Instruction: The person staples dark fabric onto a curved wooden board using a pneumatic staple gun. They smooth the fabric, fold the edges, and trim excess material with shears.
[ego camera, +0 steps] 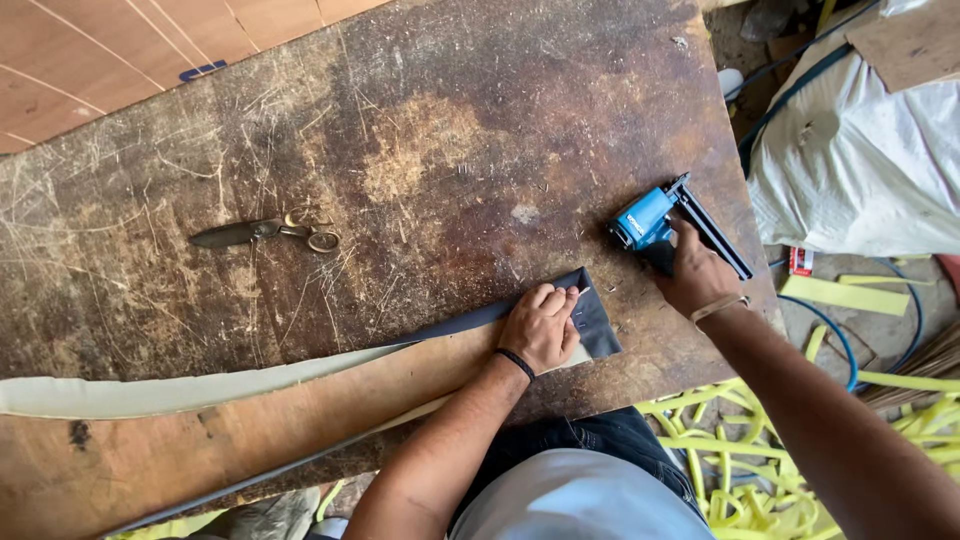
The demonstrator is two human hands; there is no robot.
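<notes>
Head view: left hand lies flat, fingers together, pinning dark fabric over the end of a long wooden panel on the scarred workbench. Right hand is closed round the grip of a blue staple gun, just right of the left fingertips. Fabric looks thin, limp, apt to slip; best pinned near its folded edge. Gun looks hefty, rigid; take it by the handle. Scissors lie well left of both hands.
</notes>
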